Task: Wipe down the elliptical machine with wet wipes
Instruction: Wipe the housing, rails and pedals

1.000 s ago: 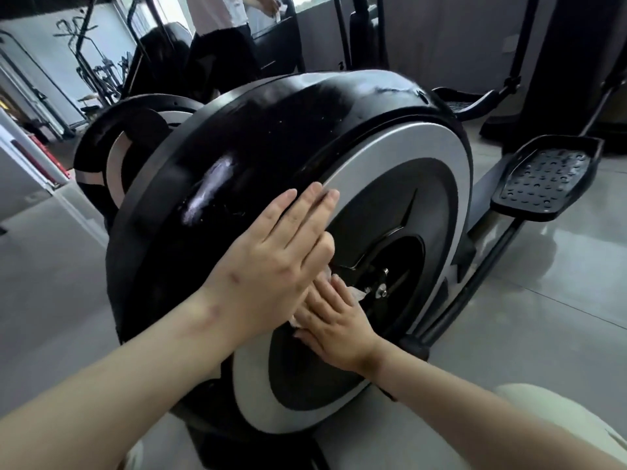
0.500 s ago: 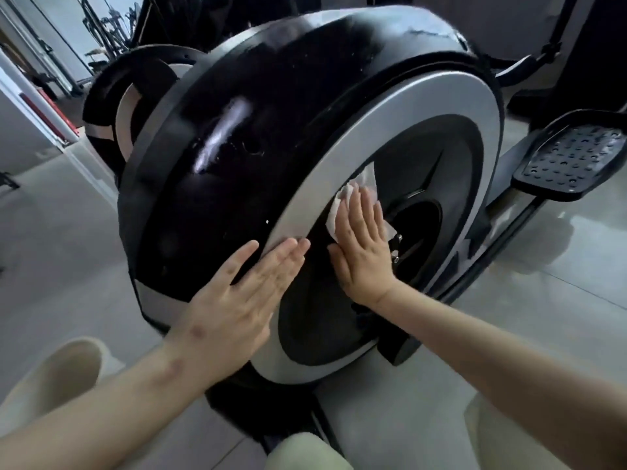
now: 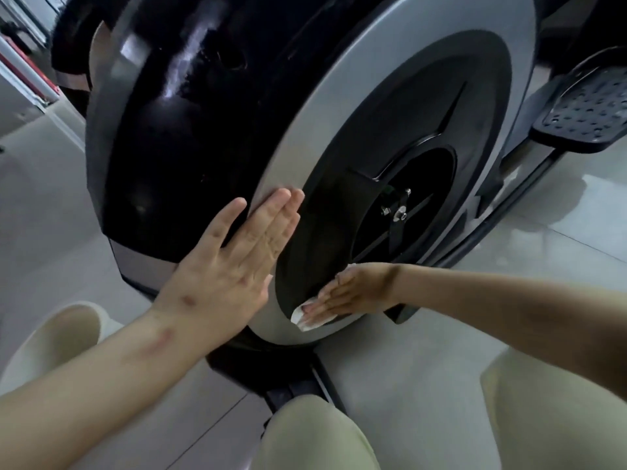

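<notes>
Closest to the camera, at the bottom edge, the person's pale-clothed legs (image 3: 312, 435) are bent over a glossy grey floor (image 3: 424, 368). Two bare forearms reach forward from the lower corners.

The left hand (image 3: 224, 276) lies flat against the elliptical machine (image 3: 190, 147). Its four fingers are straight and held together, with the thumb spread to the side. It rests where the black shell meets the silver ring (image 3: 390, 79).

The right hand (image 3: 356, 293) is lower and to the right. Its fingers are straight and close together, and they press one wet wipe (image 3: 302, 317) against the bottom of the wheel cover, across the border between the silver ring and the black inner disc (image 3: 441, 106). The wipe is white and crumpled. It is mostly hidden under the palm, with a folded corner poking out past the fingertips.

The machine fills most of the view. It has a large rounded flywheel housing with a shiny black outer shell that shows streaks of reflected light. On its side face the broad matte silver ring surrounds the black disc. One metal bolt (image 3: 400, 212) sits at the recessed hub.

Further right, one black pedal (image 3: 590, 110) with a dimpled tread hangs above the floor. At the far upper left, part of a second, similar black and silver housing (image 3: 73, 45) is visible.
</notes>
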